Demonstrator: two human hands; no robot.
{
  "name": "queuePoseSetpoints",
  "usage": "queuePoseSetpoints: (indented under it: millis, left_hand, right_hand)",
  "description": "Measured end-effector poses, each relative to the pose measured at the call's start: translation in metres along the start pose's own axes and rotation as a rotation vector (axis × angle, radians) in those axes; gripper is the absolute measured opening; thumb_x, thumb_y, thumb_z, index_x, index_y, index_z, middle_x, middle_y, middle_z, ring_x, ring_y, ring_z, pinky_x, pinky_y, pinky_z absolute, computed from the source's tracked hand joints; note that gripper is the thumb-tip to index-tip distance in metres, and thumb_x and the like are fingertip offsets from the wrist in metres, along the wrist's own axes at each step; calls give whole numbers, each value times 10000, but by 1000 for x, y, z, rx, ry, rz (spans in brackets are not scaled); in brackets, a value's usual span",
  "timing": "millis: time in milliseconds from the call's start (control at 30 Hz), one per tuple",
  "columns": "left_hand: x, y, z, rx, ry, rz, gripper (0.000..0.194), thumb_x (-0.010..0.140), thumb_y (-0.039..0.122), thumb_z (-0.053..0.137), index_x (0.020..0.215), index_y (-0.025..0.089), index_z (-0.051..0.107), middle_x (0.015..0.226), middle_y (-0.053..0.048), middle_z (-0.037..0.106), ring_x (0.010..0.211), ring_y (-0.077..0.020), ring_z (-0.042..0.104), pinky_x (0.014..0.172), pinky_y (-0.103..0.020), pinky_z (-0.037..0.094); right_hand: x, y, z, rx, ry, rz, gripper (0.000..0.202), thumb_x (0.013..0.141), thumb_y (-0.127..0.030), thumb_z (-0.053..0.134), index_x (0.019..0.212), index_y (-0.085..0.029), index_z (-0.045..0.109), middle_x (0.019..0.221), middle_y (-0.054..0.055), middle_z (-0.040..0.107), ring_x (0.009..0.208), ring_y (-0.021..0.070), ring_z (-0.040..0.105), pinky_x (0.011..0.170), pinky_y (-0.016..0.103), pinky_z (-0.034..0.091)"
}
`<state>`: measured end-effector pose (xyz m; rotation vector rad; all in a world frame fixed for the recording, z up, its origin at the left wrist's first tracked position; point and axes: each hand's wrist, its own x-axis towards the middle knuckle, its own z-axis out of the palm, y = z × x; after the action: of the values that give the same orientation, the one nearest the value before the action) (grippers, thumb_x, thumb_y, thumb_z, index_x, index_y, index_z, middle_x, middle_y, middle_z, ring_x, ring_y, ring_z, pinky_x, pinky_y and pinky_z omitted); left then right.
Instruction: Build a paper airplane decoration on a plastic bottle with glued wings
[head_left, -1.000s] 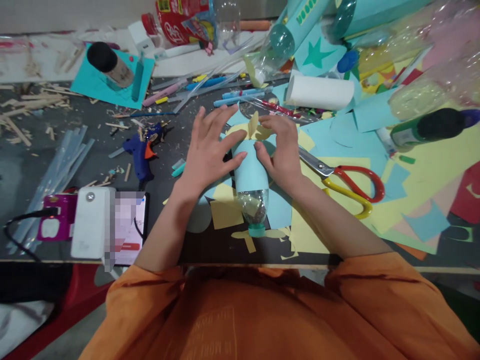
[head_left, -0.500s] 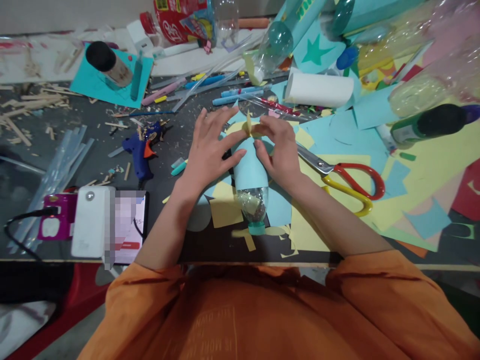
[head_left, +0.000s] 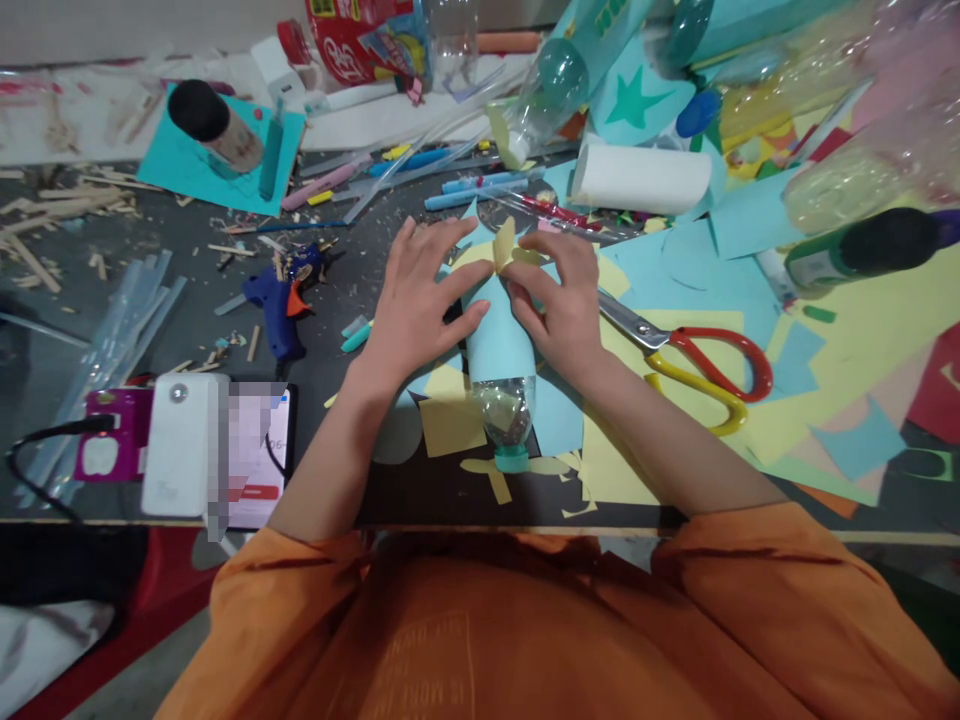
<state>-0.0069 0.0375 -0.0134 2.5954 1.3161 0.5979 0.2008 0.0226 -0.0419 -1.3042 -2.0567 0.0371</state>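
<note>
A plastic bottle (head_left: 504,415) wrapped in light blue paper lies in front of me, its green cap (head_left: 512,459) toward my body. On its far end a yellow paper cutout (head_left: 504,243) sticks up in petal-like flaps. My left hand (head_left: 431,285) has its index fingertip pressed at the base of the cutout, its thumb against the blue wrap and its other fingers spread. Opposite it, my right hand (head_left: 559,285) grips the cutout's base with bent index finger and thumb. Both hands' fingertips nearly meet there and partly hide the flaps' lower edge.
Scissors (head_left: 675,350) with red and yellow handles lie right of my right hand. A blue glue gun (head_left: 281,305) is left of my left hand. Farther back are a white paper roll (head_left: 641,178), pens and bottles. A power bank (head_left: 182,445) and phone (head_left: 259,450) sit near the left front edge.
The upright yellow flap now shows broader and leans slightly to the right. My right hand has shifted slightly, while my left hand stays nearly in place.
</note>
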Motion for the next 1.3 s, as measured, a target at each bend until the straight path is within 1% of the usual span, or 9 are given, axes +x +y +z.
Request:
queuePoseSetpoints:
  millis: [133, 200, 333, 500, 700, 867, 1000, 1100, 1300]
  left_hand:
    - [0, 0, -1, -7, -5, -1, 468, 958, 617, 342, 1280, 385, 589, 1549, -28, 490, 1467, -301, 413, 1273, -583, 206]
    - [0, 1, 0, -18, 4, -4, 472, 959, 621, 333, 1283, 389, 586, 1545, -24, 494, 1464, -296, 417, 1273, -582, 210]
    - [0, 0, 8, -37, 31, -30, 510, 968, 638, 277, 1323, 394, 551, 1535, -8, 507, 1459, -279, 420, 1275, -578, 208]
    - [0, -2, 13, -14, 47, -18, 625, 959, 694, 197, 1373, 351, 516, 1561, -10, 474, 1458, -262, 419, 1279, -541, 211]
    - [-1, -2, 11, -6, 54, -20, 591, 969, 665, 214, 1371, 359, 520, 1562, -25, 474, 1459, -281, 415, 1257, -561, 242]
    - [0, 1, 8, 2, 37, -16, 565, 975, 645, 218, 1364, 368, 521, 1552, -19, 488, 1445, -259, 439, 1265, -532, 242]
    - [0, 4, 4, -14, 13, -34, 518, 970, 623, 263, 1349, 395, 532, 1559, -23, 481, 1461, -273, 424, 1267, -555, 231]
    - [0, 4, 2, -20, 4, -49, 519, 968, 620, 274, 1358, 392, 529, 1568, -35, 468, 1466, -294, 415, 1259, -578, 229]
    - [-1, 6, 6, -20, 26, -40, 525, 975, 602, 265, 1376, 370, 512, 1562, -44, 473, 1461, -295, 415, 1263, -566, 221]
  right_hand:
    - [1, -1, -2, -31, -19, 7, 391, 1030, -472, 292, 1059, -343, 659, 1234, 68, 690, 1170, 277, 596, 1002, 540, 492]
    - [1, 0, -1, -5, -51, 32, 390, 1025, -487, 281, 1088, -362, 645, 1252, 59, 675, 1190, 287, 581, 1024, 557, 478]
    - [-2, 5, 4, 64, -72, 62, 463, 1017, -531, 252, 1191, -303, 615, 1304, 104, 616, 1270, 342, 540, 1074, 634, 421]
    - [-4, 6, 8, 71, -74, 81, 485, 1014, -548, 239, 1233, -312, 602, 1364, 105, 579, 1316, 344, 509, 1118, 635, 380]
    - [-2, 5, 6, 43, -99, 70, 474, 1017, -538, 242, 1219, -322, 612, 1409, 96, 554, 1346, 343, 489, 1122, 621, 378]
    - [-3, 8, 6, 37, -121, 74, 488, 1015, -544, 238, 1314, -341, 566, 1439, 94, 527, 1359, 349, 478, 1117, 629, 383]
    - [-2, 9, 6, 37, -128, 72, 499, 1012, -554, 243, 1345, -346, 550, 1461, 87, 511, 1375, 347, 465, 1133, 624, 375]
    - [-2, 9, 6, 46, -112, 77, 507, 1013, -562, 229, 1336, -348, 556, 1460, 82, 519, 1375, 341, 466, 1142, 624, 368]
    - [-1, 8, 6, 43, -85, 63, 514, 1013, -580, 222, 1306, -348, 574, 1435, 70, 545, 1338, 315, 503, 1128, 604, 393]
